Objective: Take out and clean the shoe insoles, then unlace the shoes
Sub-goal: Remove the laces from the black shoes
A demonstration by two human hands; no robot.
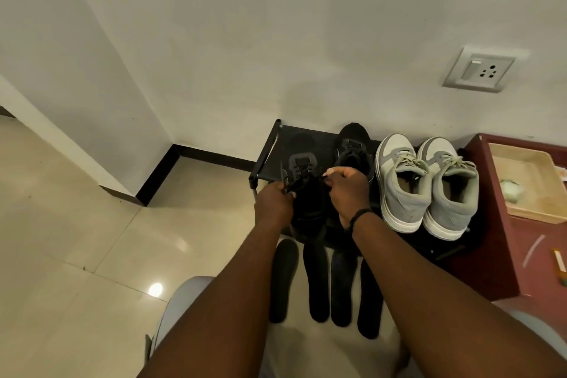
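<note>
Shoes line a low black metal rack by the wall: grey-and-white sneakers beside a black lace-up shoe, whose black laces the left hand and right hand pinch; four black insoles lie on the floor.

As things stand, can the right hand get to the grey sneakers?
Probably yes, once freed. The right hand is pinching the lace of the black shoe, as is the left hand. The grey sneakers sit just beside it on the rack, nothing between.
</note>
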